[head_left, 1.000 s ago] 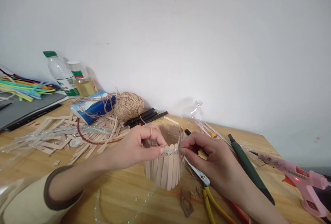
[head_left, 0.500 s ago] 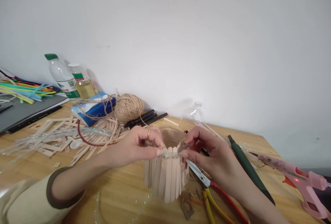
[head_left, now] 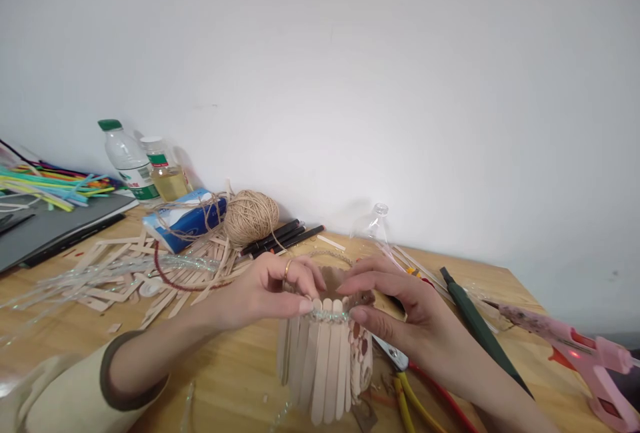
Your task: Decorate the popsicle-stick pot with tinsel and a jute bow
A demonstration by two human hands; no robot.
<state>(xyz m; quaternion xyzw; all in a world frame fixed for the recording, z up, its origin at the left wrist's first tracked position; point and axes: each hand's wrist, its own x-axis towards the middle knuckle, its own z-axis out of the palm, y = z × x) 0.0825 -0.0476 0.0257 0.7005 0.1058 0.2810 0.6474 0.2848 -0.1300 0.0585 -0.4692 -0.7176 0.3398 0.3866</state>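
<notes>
I have the craft-stick cup (head_left: 327, 373) between both hands, with sparkly braided trim (head_left: 329, 315) across the stick ends at its near rim. The left hand (head_left: 270, 291) looks closed on the rim, thumb in front and fingers behind; the right hand (head_left: 407, 301) is loose, thumb at the trim's right end, fingers spread over the cup's mouth. I judge the step to be seating the trim along the rim; the next move calls for light, even thumb pressure, keeping the trim level.

Just right of the grip and partly under the right hand, a pivoted metal tool (head_left: 393, 356) crowds that wrist. Farther right lie a green-bodied tool (head_left: 480, 326) and a pink glue gun (head_left: 575, 347), its red light lit, so I'd keep that forearm clear. Left of the grip spread loose craft sticks (head_left: 117, 249); beyond them sit the twine ball (head_left: 251, 218), black markers (head_left: 305, 238) and two bottles (head_left: 133, 173).
</notes>
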